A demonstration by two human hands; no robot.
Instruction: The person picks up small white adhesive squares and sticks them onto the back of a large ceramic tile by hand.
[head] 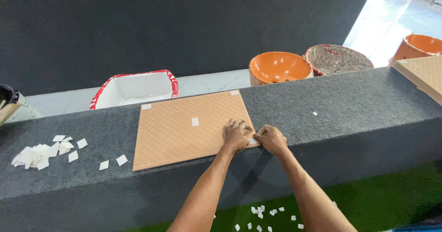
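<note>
Ledge (350, 107) of grey ribbed carpet runs left to right, front edge dropping to green turf (391, 200); most open room is on its right half. Far left: loose pile of white paper scraps (41, 150), flat and angular, with a few strays toward the tile. Behind the ledge, a white rectangular basin with red rim (136, 88). Centre: square terracotta tile (184, 128), back side up, diamond-grid relief, lying flat with its near-right corner at the ledge's front edge; small white pads (195, 121) stuck at its centre and far corners. Left hand (235, 136) curled, fingertips pressing the tile's near-right corner. Right hand (272, 139) just beside it, fingers pinched on a small white pad (252, 141) at that same corner. Right of that: orange round bowl (280, 67), then a speckled grey bowl with red rim (338, 58), another orange bowl (420, 45). Far right edge: stack of matching tiles (426, 75). More white scraps (264, 213) on the turf below.
</note>
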